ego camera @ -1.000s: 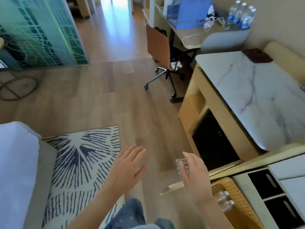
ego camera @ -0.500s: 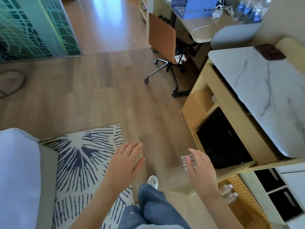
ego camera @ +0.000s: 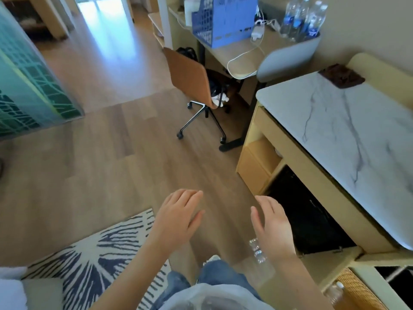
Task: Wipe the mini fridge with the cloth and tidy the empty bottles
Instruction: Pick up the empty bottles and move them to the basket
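Clear bottle (ego camera: 257, 251) blurs half-hidden under the right hand (ego camera: 273, 229) (grip impossible to tell); left hand (ego camera: 178, 218) spread, empty.

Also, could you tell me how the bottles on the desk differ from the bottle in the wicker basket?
The desk bottles stand upright in a close group, while the basket bottle lies tilted, low inside the wicker basket. The desk bottles carry blue labels, while the basket bottle shows no label. Several desk bottles are visible, but only one basket bottle can be seen. Both kinds are clear plastic.
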Available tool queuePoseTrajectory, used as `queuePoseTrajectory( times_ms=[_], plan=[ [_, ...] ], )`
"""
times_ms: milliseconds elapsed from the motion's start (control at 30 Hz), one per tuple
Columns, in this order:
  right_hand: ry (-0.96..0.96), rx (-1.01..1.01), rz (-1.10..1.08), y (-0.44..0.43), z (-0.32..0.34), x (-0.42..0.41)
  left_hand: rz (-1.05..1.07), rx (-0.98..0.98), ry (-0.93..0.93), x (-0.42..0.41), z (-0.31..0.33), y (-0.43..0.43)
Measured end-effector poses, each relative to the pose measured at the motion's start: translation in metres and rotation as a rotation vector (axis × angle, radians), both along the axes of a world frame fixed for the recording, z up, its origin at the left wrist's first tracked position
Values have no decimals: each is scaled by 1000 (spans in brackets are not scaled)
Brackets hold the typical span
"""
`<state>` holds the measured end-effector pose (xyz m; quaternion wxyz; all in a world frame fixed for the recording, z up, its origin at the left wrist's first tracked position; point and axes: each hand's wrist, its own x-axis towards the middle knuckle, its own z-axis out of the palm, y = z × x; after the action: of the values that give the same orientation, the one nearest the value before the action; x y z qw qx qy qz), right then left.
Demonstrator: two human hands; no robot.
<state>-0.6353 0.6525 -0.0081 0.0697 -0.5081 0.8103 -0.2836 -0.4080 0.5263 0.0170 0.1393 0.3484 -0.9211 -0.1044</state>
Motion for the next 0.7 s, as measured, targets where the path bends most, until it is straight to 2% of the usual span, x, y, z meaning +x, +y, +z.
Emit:
queuePoseTrajectory(
  times_ms=[133,333,467,700],
  plan=[
    [43,-56,-127,-28,10,-41,-155,-40,5,-66,14,-54],
    [33,-13,-437,-11,13,-76,-406,7,5,-153,10,-82],
    [-21,51,-692,12,7,-73,-664,24,-40,-199,-1,-92],
    [15,116,-1030,28,7,-39,-1068,77,-108,-269,-11,-104]
  ],
)
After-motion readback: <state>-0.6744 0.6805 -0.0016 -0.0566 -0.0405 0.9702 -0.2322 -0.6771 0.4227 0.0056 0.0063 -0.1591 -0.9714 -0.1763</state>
